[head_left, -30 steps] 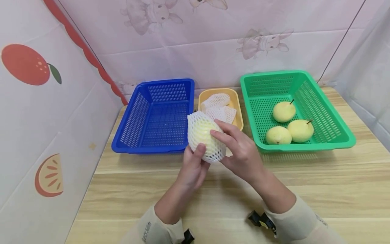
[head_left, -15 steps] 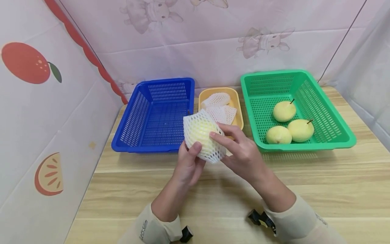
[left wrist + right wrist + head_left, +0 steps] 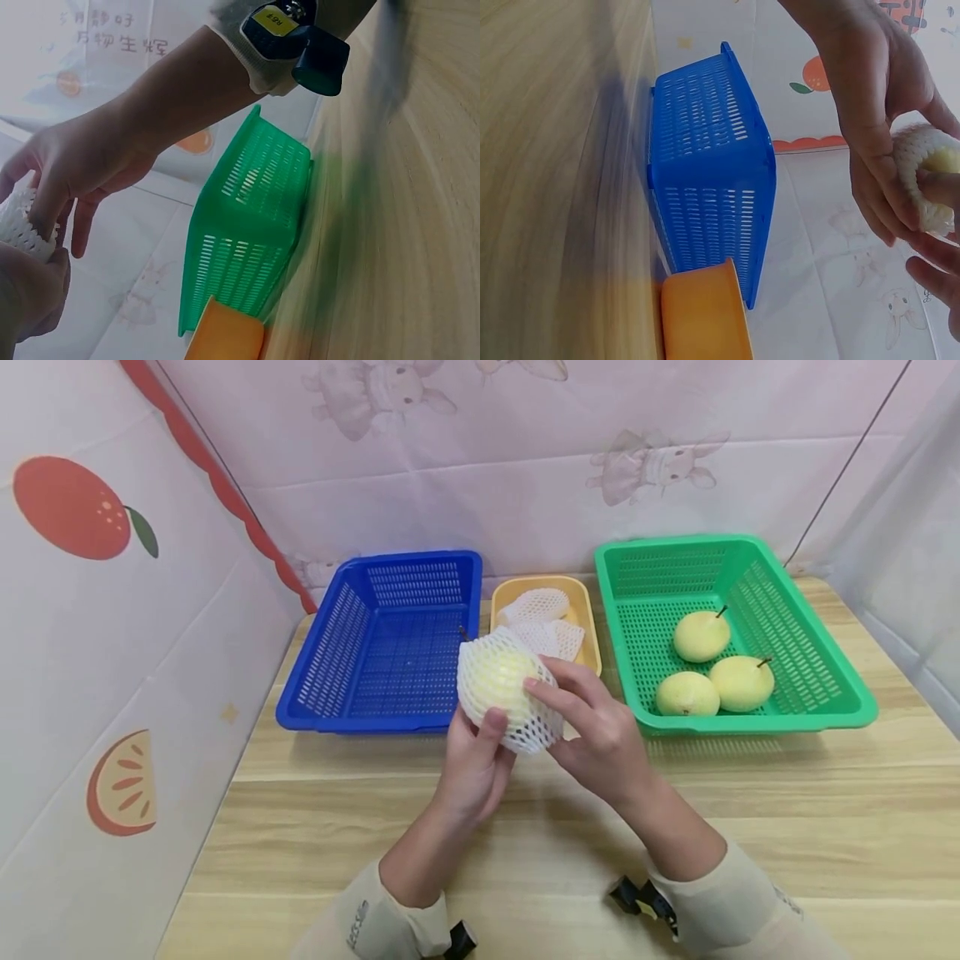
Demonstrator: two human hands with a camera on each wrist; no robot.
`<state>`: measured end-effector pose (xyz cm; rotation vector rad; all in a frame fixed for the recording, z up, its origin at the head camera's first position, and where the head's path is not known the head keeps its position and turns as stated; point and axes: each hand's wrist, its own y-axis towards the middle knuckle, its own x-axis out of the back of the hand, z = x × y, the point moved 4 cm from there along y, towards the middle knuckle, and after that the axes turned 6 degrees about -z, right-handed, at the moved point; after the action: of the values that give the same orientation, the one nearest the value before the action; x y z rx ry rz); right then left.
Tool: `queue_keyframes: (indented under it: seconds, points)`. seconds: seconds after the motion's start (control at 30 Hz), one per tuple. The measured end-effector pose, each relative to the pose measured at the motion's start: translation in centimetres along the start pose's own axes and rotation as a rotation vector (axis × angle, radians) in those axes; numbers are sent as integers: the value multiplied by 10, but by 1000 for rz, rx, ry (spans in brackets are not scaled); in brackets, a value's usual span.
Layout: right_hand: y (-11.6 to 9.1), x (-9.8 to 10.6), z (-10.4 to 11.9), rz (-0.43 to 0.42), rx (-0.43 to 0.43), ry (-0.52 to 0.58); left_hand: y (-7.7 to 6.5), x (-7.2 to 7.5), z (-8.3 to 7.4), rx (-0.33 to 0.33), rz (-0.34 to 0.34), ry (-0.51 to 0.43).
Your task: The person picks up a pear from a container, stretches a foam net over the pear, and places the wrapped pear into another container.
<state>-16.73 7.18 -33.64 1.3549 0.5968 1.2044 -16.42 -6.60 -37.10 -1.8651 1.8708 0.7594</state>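
Your left hand (image 3: 471, 768) was curled around the pear (image 3: 501, 677) through its wrapping, thumb on the near side, while your right hand (image 3: 603, 735) had its fingers bent over the foam net (image 3: 528, 733), index finger on the mesh, and its thumb seemed to be tucked into the net's mouth, pinching the edge. The pear sat inside that net, held well above the table (image 3: 570, 877) in front of the yellow tray (image 3: 583, 610), its stem (image 3: 463, 632) poking out at the upper left. The likeliest trouble was tearing: a hard tug on that one edge could have split the thin mesh. The stem was exposed too, and might have caught a strand or snapped if you had bumped it against the blue basket (image 3: 375, 725) beyond. Because foam lay between your palm and the fruit, the pear could have slid inside its sleeve, and a slackened left grip might have let it drop and bruise. A careless swing of your right forearm (image 3: 678, 831) risked jolting the green basket (image 3: 855, 710), where three bare pears (image 3: 741, 682) lay grouped and could have rolled together.
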Motion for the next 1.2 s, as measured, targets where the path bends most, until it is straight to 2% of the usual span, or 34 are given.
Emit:
queue_keyframes:
  seconds: [0.07, 0.13, 0.27, 0.37, 0.43, 0.5, 0.6, 0.7, 0.83, 0.97, 1.07, 1.2]
  points:
    - [1, 0, -2, 50, -42, 38, 1, 1, -2, -24, -8, 14]
    - [1, 0, -5, 134, -111, 106, 2, 2, -4, -53, -15, 37]
    - [0, -1, -11, 287, -369, 357, 4, 6, -10, -93, -28, 112]
    - [-1, -3, -15, 307, -583, 490, 4, 7, -13, -110, -1, 229]
    - [-2, -4, -16, 303, -675, 494, 2, 7, -13, -120, 27, 340]
    - [-2, -5, -16, 295, -724, 462, 1, 7, -14, -129, 61, 438]
    - [-4, -4, -16, 247, -746, 450, 1, 6, -15, -129, 93, 533]
    - [-5, -4, -15, 181, -727, 465, 1, 6, -18, -144, 82, 563]
    - [-6, -8, -12, 122, -646, 424, 3, 5, -23, -187, 40, 513]
    - [-8, -11, -7, 70, -579, 404, 4, 3, -27, -191, 17, 484]
    - [-8, -13, -2, 50, -552, 406, 4, 3, -31, -177, 10, 539]
    - [-5, -14, 1, 56, -528, 415, 6, 4, -43, -202, 32, 661]
